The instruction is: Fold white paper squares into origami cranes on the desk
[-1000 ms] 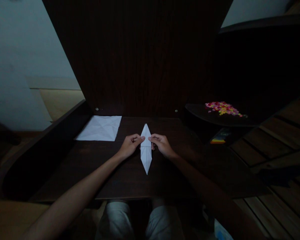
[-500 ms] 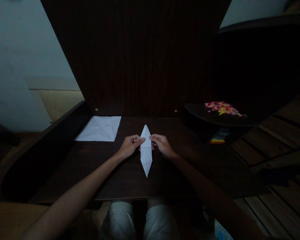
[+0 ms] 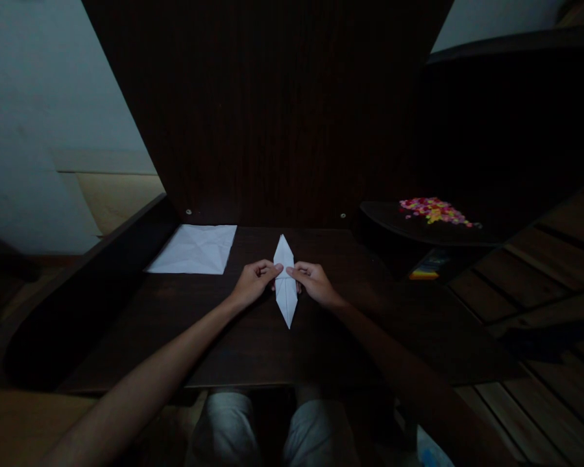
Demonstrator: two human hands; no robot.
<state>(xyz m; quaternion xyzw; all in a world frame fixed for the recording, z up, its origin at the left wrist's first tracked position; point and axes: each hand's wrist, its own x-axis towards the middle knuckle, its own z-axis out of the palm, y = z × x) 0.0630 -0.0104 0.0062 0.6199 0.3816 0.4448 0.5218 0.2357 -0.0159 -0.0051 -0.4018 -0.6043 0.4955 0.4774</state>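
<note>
A narrow folded white paper (image 3: 287, 298), pointed at both ends, is held upright-lengthwise in front of me over the dark wooden desk (image 3: 233, 350). On its left edge my left hand (image 3: 254, 283) pinches it, thumb on top and fingers curled beneath. My right hand (image 3: 315, 283) grips the opposite edge the same way, its thumb lying near the crease across the middle. The fingertips under the paper are partly hidden. Whether the paper touches the desk I cannot tell.
A creased white paper sheet (image 3: 194, 250) lies at the desk's back left, beside a raised side panel (image 3: 87, 298). To the right, a rounded shelf (image 3: 384, 217) bears a pile of small pink, red and yellow pieces (image 3: 435, 211). A tall dark panel (image 3: 272, 117) stands behind.
The folded paper has shifted slightly away from me and tilted, its near tip now a little farther right. Both thumbs have come closer to its middle crease. My hands keep their grip.
</note>
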